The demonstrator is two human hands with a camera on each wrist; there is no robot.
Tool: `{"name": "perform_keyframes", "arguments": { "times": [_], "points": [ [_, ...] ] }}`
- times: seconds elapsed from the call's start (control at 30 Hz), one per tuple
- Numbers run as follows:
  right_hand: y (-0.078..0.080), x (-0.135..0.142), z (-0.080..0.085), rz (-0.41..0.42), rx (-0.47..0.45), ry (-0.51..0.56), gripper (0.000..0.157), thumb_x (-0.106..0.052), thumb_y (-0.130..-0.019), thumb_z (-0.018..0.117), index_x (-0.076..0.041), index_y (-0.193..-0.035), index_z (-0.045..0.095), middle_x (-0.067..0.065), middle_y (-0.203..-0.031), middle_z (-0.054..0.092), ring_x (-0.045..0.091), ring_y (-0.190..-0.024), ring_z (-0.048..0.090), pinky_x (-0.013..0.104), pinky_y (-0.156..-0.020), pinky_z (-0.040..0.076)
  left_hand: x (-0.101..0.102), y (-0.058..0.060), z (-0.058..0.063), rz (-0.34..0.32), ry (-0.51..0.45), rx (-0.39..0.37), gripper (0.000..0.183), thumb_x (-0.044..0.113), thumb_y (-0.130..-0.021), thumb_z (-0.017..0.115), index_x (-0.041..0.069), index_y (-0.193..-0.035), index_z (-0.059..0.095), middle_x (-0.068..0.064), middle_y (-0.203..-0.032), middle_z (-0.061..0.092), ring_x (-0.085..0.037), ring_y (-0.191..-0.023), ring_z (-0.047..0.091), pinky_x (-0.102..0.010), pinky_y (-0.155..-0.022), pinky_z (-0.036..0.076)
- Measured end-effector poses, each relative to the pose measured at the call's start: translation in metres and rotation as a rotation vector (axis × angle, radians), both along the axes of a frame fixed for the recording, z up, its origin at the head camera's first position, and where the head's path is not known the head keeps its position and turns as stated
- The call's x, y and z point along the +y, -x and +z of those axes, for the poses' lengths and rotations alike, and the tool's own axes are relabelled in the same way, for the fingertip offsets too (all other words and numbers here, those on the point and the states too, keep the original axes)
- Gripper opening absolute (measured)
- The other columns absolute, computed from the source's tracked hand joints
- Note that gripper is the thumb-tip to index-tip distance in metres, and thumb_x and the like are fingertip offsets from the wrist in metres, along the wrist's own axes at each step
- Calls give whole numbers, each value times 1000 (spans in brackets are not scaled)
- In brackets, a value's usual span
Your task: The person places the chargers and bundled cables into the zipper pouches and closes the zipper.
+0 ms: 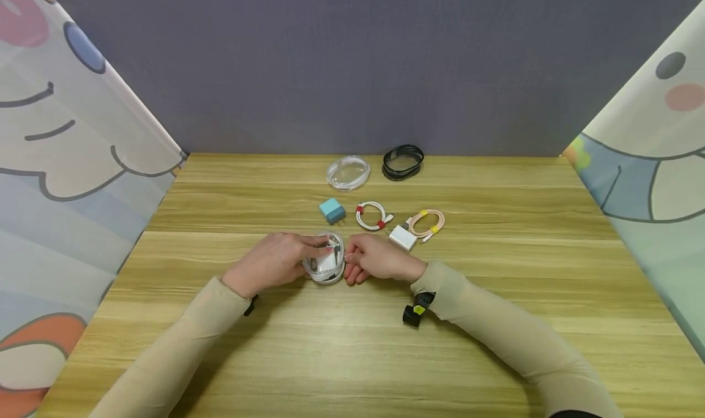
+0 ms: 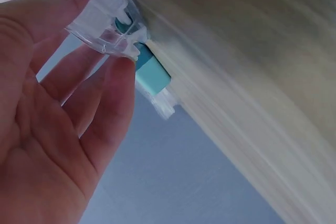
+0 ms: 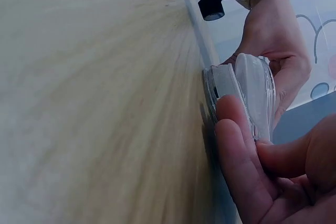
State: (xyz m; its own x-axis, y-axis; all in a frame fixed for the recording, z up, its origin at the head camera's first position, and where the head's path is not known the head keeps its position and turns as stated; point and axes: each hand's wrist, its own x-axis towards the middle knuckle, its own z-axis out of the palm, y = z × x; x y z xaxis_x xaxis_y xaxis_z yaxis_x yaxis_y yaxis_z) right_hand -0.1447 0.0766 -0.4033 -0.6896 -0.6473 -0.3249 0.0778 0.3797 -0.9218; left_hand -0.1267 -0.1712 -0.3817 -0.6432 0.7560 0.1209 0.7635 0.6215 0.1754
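Note:
My left hand (image 1: 272, 260) holds a small round clear zip case (image 1: 328, 276), fingers and thumb curled round its left side. Through the clear top show a white block like a charger (image 1: 326, 262) and part of a cable. On the other side, my right hand (image 1: 380, 257) pinches the rim at the zipper with thumb and forefinger. The white zipper band (image 3: 236, 85) runs round the rim in the right wrist view. A teal charger (image 1: 333, 210) lies just beyond the case.
Behind the hands lie a white cable with red ties (image 1: 359, 221), a white charger (image 1: 402, 238) and a pink cable with yellow ties (image 1: 440, 220). Farther back are a clear oval case (image 1: 348, 188) and a black-rimmed case (image 1: 394, 176), near the grey partition (image 1: 352, 69).

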Motion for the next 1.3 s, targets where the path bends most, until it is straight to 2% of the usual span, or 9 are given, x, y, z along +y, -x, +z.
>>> {"name": "perform_keyframes", "arguments": {
  "times": [0.2, 0.3, 0.4, 0.63, 0.9, 1.0, 1.13, 1.3],
  "points": [
    [-7, -1, -2, 105, -51, 33, 13, -2, -104, 48, 6, -98, 56, 12, -80, 71, 22, -68, 71, 34, -62, 59, 4, 0, 1, 35, 47, 25, 51, 14, -78, 86, 15, -127, 70, -7, -132, 63, -19, -85, 70, -34, -66, 57],
    [-11, -2, -2, 128, -62, 54, 13, -2, -104, 47, 7, -99, 55, 12, -79, 71, 22, -68, 71, 33, -61, 59, 4, 0, 1, 51, 62, 24, 52, 17, -78, 87, 16, -127, 71, -6, -132, 63, -20, -87, 71, -35, -65, 57],
    [-12, -3, -2, 106, -68, 65, 13, -2, -104, 47, 7, -99, 55, 13, -79, 71, 22, -68, 71, 32, -61, 58, 3, 0, 1, 54, 65, 17, 52, 19, -78, 87, 17, -128, 70, -5, -133, 63, -21, -93, 70, -36, -67, 57],
    [-10, 2, -6, 67, -71, 84, 13, -4, -105, 47, 6, -102, 55, 13, -82, 71, 23, -71, 71, 34, -63, 59, -2, -2, 2, 49, 65, 10, 60, 22, -73, 90, 15, -129, 69, -8, -136, 61, -27, -116, 63, -43, -85, 56],
    [3, 7, -9, -68, -68, 73, 14, -8, -106, 46, 3, -103, 54, 17, -85, 71, 25, -72, 71, 36, -66, 59, -6, -3, 6, 55, 76, 33, 54, 10, -76, 87, 15, -126, 70, -11, -134, 61, -27, -113, 63, -42, -83, 56],
    [9, 5, -11, -116, -61, 88, 15, -8, -107, 44, 3, -102, 53, 18, -86, 69, 23, -70, 70, 35, -64, 59, -6, -3, 6, 23, 60, 51, 51, 8, -78, 85, 17, -126, 71, -9, -133, 61, -26, -111, 64, -40, -82, 57],
    [13, 2, -10, -163, -40, 99, 15, -7, -107, 42, 3, -102, 53, 19, -85, 67, 20, -67, 67, 33, -62, 58, -5, -3, 5, -56, 36, 70, 55, 10, -78, 86, 18, -129, 69, -6, -139, 58, -24, -110, 65, -38, -81, 57],
    [15, 1, -9, -162, -23, 84, 15, -7, -107, 42, 2, -101, 53, 18, -83, 66, 20, -66, 67, 32, -61, 58, -2, -3, 2, -103, 51, 95, 62, 14, -77, 87, 21, -135, 65, -3, -145, 53, -23, -111, 65, -38, -81, 57]
  ]
}}
